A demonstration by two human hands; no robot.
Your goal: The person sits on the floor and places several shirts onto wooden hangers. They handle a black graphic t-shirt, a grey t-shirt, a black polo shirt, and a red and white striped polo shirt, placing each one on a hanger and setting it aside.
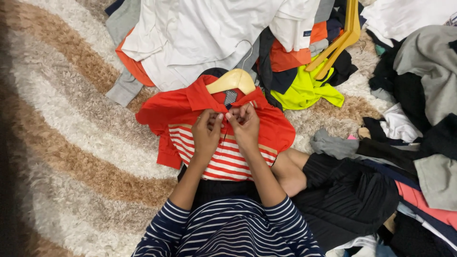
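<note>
At frame centre we pinch the placket of a red polo (266,126) with white-striped front, on a cream hanger (232,80); left hand (205,133) and right hand (244,124) both closed on it. A small blue label (307,33) sits upper right.

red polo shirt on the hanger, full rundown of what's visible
The red polo shirt is a soft knit with a folded collar, red shoulders and sleeves, and red-and-white stripes across the chest with a tan band. It lies front-up on the person's lap and the shaggy rug, slightly crumpled, on a cream hanger whose metal hook points toward the white clothes pile. The left hand and right hand pinch its placket below the collar.
</note>
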